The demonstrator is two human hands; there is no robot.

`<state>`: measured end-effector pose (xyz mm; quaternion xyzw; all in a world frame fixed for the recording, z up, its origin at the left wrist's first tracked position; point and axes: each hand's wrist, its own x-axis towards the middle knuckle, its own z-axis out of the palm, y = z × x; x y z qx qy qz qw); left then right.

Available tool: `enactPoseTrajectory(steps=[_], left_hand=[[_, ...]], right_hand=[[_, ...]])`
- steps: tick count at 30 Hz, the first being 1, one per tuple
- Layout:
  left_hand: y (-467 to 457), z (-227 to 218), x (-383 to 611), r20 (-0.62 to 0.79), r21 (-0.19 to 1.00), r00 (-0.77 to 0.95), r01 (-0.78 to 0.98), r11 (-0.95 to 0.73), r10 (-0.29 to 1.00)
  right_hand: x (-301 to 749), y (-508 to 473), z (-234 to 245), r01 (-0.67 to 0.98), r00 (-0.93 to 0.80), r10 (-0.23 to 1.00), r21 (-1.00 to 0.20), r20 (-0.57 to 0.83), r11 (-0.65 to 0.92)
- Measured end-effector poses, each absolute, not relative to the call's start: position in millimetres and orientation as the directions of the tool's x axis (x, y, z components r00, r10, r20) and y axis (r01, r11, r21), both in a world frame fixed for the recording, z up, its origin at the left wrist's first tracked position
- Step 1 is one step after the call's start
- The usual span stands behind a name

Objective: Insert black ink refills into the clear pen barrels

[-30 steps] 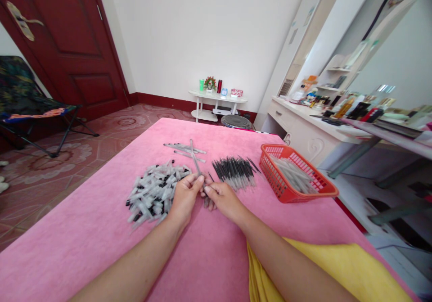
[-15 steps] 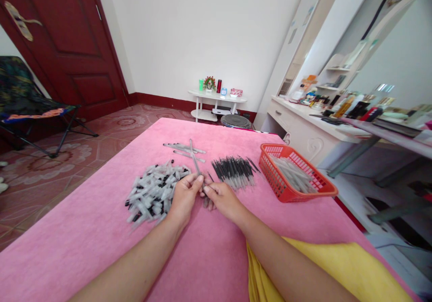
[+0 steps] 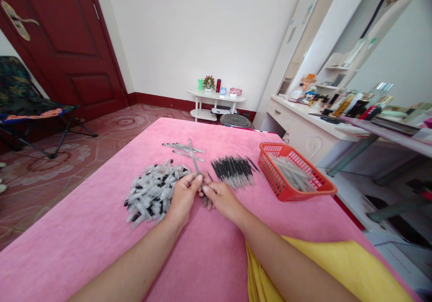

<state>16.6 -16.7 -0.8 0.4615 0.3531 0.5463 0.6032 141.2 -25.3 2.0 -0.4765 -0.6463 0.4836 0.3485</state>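
My left hand [image 3: 184,197] and my right hand [image 3: 221,197] meet at the middle of the pink table [image 3: 84,230], fingers pinched. Between them they hold a thin grey pen barrel [image 3: 194,161] that points away from me. My right hand also seems to pinch a thin black refill; it is too small to be sure. A heap of clear and black pen caps [image 3: 151,191] lies just left of my left hand. A bundle of black refills [image 3: 233,171] lies beyond my right hand. A few finished pens [image 3: 182,148] lie farther back.
A red plastic basket [image 3: 280,187] with grey barrels inside stands at the right of the table. A white dresser [image 3: 303,126] with bottles stands to the right, a folding chair [image 3: 27,108] and a dark red door [image 3: 67,45] to the left, a small white shelf [image 3: 218,101] by the far wall.
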Motion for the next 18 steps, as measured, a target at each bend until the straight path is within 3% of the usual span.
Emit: enactPoseTrajectory(steps=[18], left_hand=[[-18.0, 2.2, 17.1, 0.074, 0.946, 0.149, -0.324, -0.022, 0.986]], right_hand=[[141.9, -24.5, -2.5, 0.303, -0.318, 0.948, -0.946, 0.017, 0.118]])
